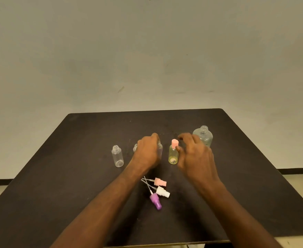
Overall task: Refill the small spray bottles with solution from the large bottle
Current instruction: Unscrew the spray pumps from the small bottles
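While three spray tops (157,191) lie loose at 6 o'clock, the left hand (148,152) seems to grip a small bottle (159,149) steady, the right hand (194,153) hovers loose beside the pink-topped yellow bottle (173,155), and the large bottle (203,136) waits open at 2 o'clock on the tabletop (75,176).

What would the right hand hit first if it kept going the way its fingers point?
Probably the pink cap on the yellow bottle: the right hand has fingers curled toward it. Depth is unclear; the large bottle sits behind.

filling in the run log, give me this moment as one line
left hand: grips small bottle | right hand: open beside yellow bottle, pink sprayer on | large bottle: uncapped | three sprayers: loose on table
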